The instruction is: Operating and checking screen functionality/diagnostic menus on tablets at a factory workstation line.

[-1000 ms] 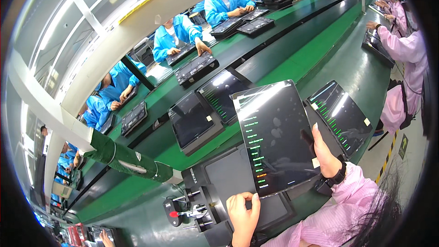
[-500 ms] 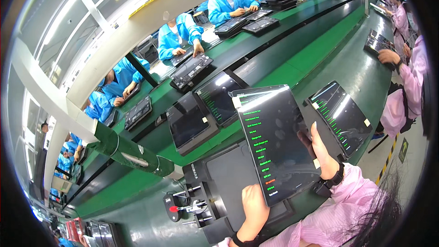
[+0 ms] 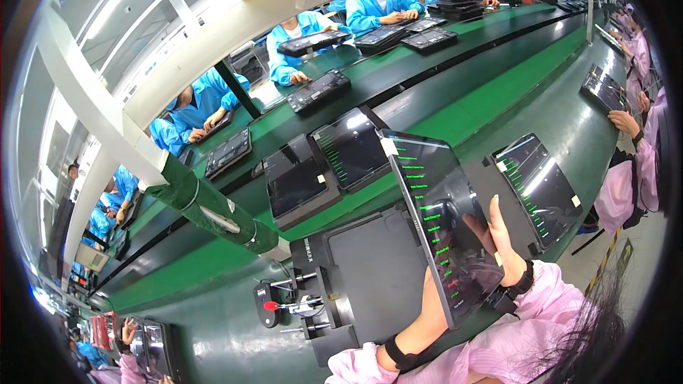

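My right hand (image 3: 506, 249) grasps the tablet (image 3: 445, 224) by its right edge, tilted above the fixture (image 3: 373, 270). My left hand (image 3: 430, 304) is behind it (mostly hidden), so I cannot tell its grip.

At centre right, the tablet (image 3: 442, 217) has a smooth, glossy, glass-like front. Below centre, the fixture (image 3: 370, 259) looks like matt black plastic, its clamp (image 3: 304, 306) shiny metal. The tabletop (image 3: 231, 345) at lower left is smooth with a soft sheen; the sleeve (image 3: 549, 299) at lower right is creased, matt cloth.
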Demonstrator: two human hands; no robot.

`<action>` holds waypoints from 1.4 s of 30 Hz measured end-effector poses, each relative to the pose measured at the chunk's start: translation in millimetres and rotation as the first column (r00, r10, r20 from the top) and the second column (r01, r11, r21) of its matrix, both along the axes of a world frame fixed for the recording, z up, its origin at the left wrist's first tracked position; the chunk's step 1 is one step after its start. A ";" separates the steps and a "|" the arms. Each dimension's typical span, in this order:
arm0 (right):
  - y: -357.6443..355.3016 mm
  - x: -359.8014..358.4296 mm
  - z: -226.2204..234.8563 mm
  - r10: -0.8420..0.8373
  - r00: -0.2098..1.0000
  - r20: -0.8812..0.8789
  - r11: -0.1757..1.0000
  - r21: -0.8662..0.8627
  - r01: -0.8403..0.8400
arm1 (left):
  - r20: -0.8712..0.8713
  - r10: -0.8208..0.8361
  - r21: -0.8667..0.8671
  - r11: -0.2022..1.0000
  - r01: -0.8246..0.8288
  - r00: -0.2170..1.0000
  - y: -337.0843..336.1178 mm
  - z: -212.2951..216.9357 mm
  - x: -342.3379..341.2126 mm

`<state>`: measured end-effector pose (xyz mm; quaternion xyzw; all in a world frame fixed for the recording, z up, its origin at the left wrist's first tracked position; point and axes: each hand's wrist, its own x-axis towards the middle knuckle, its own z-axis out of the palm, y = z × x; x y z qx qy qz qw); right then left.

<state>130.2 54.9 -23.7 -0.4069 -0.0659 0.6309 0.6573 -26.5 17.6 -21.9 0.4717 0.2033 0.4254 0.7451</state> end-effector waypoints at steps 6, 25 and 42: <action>-2.7 7.7 -4.9 0.097 0.988 0.118 0.966 0.228 -0.122 | -0.159 0.160 0.113 0.983 -0.143 0.974 -5.8 6.6 -12.1; -39.2 -50.9 26.5 0.476 0.665 0.575 0.877 -0.257 -0.406 | -0.502 0.803 0.853 0.398 -0.338 -0.321 25.5 7.9 -234.0; -34.3 -108.0 22.5 0.238 0.512 0.826 0.922 -0.026 -0.386 | -0.477 0.859 0.821 0.360 -0.444 -0.186 20.8 3.6 -226.9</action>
